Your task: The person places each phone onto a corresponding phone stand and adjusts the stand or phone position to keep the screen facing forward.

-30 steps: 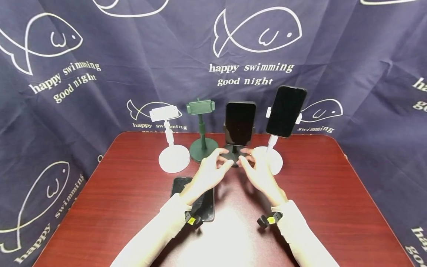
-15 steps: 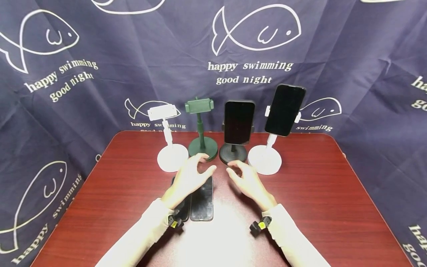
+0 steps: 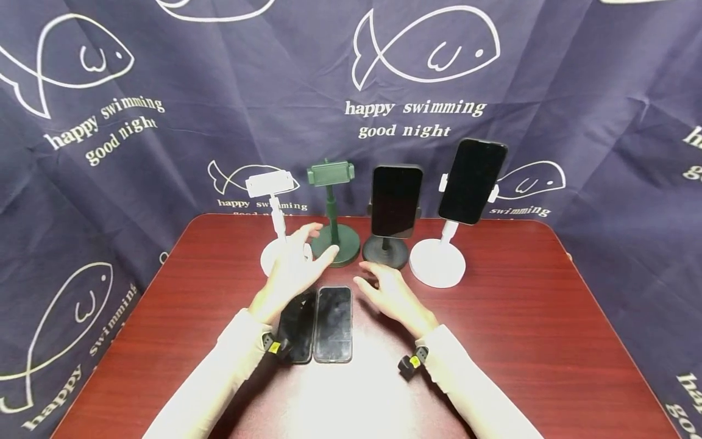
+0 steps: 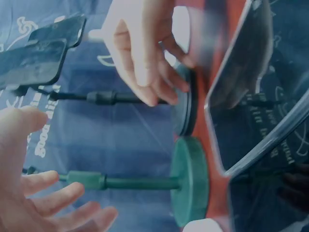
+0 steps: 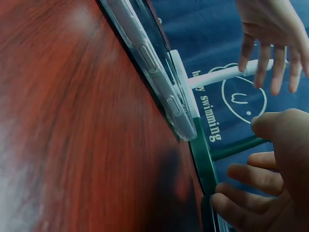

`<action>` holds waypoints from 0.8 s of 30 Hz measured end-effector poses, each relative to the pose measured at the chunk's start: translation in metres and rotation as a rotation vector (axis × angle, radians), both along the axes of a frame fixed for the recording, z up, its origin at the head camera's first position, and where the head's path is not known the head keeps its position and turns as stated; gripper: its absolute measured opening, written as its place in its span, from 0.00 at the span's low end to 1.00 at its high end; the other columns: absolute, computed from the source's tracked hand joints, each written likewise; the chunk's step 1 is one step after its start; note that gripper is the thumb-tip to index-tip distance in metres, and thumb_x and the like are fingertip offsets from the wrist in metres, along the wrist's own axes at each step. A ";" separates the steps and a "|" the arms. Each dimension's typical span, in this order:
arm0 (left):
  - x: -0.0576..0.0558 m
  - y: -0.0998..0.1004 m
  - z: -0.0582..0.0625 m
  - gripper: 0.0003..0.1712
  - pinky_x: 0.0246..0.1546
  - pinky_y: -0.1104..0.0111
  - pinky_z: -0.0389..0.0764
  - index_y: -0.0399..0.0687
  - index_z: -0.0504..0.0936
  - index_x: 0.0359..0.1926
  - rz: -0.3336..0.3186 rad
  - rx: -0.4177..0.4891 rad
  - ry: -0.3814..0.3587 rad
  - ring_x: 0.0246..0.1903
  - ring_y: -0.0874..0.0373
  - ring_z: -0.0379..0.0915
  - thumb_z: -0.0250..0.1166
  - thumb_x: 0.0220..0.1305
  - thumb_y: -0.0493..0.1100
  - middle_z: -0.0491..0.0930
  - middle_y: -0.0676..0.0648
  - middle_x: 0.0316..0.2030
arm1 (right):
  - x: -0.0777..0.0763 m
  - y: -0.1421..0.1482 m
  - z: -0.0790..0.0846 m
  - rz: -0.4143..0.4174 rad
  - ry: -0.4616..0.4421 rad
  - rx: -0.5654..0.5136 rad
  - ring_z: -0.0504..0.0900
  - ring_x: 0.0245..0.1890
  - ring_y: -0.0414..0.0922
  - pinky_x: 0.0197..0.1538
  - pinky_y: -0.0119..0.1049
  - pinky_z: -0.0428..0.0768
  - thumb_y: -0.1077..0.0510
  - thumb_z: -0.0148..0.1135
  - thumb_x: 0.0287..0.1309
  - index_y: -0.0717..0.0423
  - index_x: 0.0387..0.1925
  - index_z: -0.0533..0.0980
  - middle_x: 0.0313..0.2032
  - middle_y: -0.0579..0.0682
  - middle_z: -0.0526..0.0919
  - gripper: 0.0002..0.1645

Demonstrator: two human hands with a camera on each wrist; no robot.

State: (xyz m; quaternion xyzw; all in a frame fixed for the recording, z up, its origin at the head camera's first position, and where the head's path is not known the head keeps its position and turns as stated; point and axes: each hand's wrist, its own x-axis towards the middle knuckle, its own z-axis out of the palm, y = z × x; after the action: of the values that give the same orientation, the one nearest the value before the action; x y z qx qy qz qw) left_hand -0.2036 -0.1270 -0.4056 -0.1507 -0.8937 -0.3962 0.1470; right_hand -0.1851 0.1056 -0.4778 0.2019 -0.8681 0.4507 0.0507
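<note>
Hovering: our left hand (image 3: 287, 268) and right hand (image 3: 388, 294), fingers relaxed, holding nothing.
Worktop (image 3: 521, 317): two flat phones (image 3: 333, 324) lie before us.
Behind: left white stand (image 3: 278, 221), green stand (image 3: 331, 210); black stand (image 3: 376, 252) and right white stand (image 3: 437, 265) bear mounted phones (image 3: 397, 201).
Blocking: our left hand partly hides the left white stand.

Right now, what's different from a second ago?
The left hand moved left, from the black stand toward the green stand. The right hand drew back and a bit left. Both hands hold nothing now. All four stands, the two mounted phones and the two phones on the table stayed put.
</note>
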 end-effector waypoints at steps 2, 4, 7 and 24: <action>-0.003 -0.003 0.005 0.35 0.34 0.64 0.75 0.55 0.76 0.66 0.035 -0.015 0.003 0.31 0.55 0.81 0.71 0.62 0.62 0.83 0.49 0.55 | -0.003 -0.003 -0.001 0.015 -0.009 0.005 0.87 0.54 0.55 0.56 0.49 0.84 0.51 0.64 0.70 0.66 0.65 0.74 0.61 0.62 0.82 0.31; -0.005 -0.005 0.010 0.37 0.33 0.63 0.76 0.59 0.74 0.68 0.073 -0.025 -0.008 0.30 0.60 0.82 0.69 0.62 0.65 0.83 0.53 0.57 | -0.005 -0.007 -0.002 0.031 -0.010 0.010 0.86 0.56 0.55 0.56 0.50 0.84 0.50 0.64 0.70 0.66 0.66 0.73 0.61 0.63 0.82 0.32; -0.008 -0.009 0.018 0.38 0.34 0.60 0.80 0.63 0.71 0.71 0.080 0.001 -0.040 0.29 0.65 0.84 0.66 0.63 0.68 0.80 0.55 0.60 | -0.009 -0.011 -0.002 0.035 -0.012 0.028 0.86 0.56 0.55 0.56 0.50 0.84 0.49 0.63 0.70 0.65 0.67 0.73 0.61 0.63 0.82 0.33; -0.020 -0.005 0.056 0.41 0.48 0.57 0.86 0.52 0.67 0.73 0.013 0.215 0.083 0.54 0.51 0.82 0.71 0.64 0.56 0.81 0.44 0.60 | -0.020 -0.031 -0.002 0.000 0.021 0.131 0.83 0.58 0.54 0.63 0.49 0.79 0.47 0.63 0.69 0.65 0.68 0.72 0.59 0.61 0.83 0.35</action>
State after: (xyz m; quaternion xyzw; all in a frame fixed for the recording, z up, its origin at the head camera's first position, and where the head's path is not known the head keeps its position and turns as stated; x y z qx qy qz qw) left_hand -0.2241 -0.1322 -0.3496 -0.1444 -0.8401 -0.4823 0.2017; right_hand -0.2055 0.0741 -0.4799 0.2096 -0.8952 0.3906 0.0463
